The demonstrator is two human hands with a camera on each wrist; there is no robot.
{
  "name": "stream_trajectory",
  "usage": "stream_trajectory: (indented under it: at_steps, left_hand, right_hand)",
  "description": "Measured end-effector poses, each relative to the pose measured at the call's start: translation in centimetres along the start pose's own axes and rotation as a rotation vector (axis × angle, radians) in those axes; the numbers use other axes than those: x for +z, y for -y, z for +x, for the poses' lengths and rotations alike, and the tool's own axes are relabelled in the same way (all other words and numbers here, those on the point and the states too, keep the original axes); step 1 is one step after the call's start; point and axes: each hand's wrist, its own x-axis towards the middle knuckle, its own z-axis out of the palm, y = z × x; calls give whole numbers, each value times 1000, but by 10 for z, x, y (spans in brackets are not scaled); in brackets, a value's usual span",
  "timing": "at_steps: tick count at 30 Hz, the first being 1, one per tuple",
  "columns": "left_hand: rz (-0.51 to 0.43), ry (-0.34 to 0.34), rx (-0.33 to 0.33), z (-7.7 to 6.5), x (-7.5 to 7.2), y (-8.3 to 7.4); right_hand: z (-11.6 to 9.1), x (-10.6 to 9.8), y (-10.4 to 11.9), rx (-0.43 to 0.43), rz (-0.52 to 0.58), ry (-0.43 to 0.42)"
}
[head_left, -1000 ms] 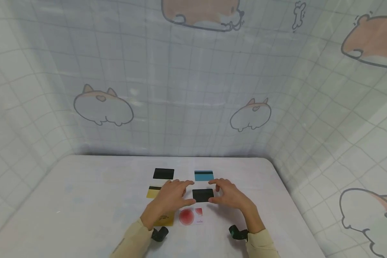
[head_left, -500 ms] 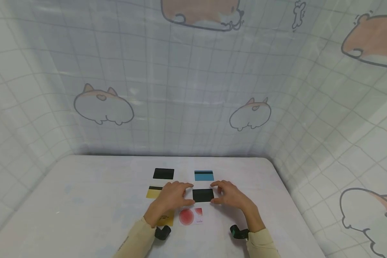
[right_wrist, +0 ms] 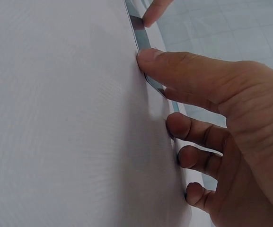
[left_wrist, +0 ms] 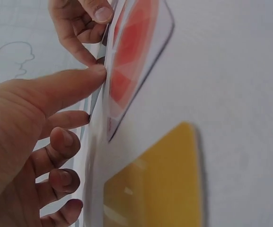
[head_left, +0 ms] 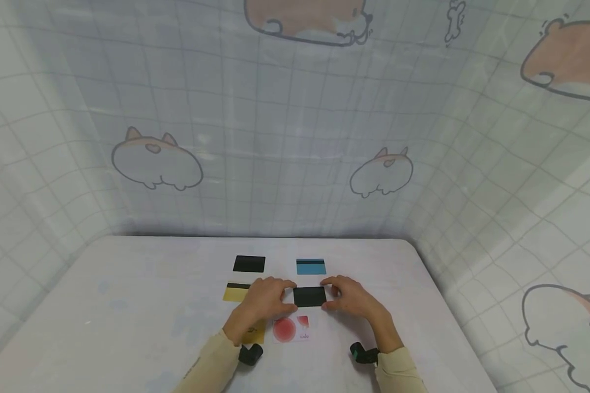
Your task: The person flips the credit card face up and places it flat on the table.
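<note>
One plain, dark, oblong card lies flat on the whitish table.

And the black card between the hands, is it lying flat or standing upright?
Flat: in the head view, the black card shows its broad face upward.

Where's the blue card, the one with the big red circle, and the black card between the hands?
Blue card (head_left: 311,268): head view, on blue below its dark stripe.
Red-circle card (head_left: 288,329): head view, on the circle.
Nearer black card (head_left: 310,297): head view, on its middle.
</note>
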Motion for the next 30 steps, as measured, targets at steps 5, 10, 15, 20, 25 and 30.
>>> stream_trajectory:
  at_steps: [5, 10, 15, 20, 25, 30]
  left_hand:
    - [1, -9, -6, 2, 1, 0]
    - [-8, -6, -17, 5, 3, -1]
    - [-16, -9, -20, 6, 5, 0]
    - [-16, -12, -12, 7, 6, 1]
    - [-1, -17, 6, 8, 5, 3]
    - [-1, -26, 11, 10, 6, 5]
  right_hand:
    - [2, 1, -1, 13, -26, -7]
    - [3, 1, -2, 20, -23, -11]
    - [4, 3, -2, 23, -11, -14]
    - [5, 4, -2, 27, -3, -19]
    - [6, 4, -2, 37, 4, -18]
    - [7, 5, -3, 64, 11, -19]
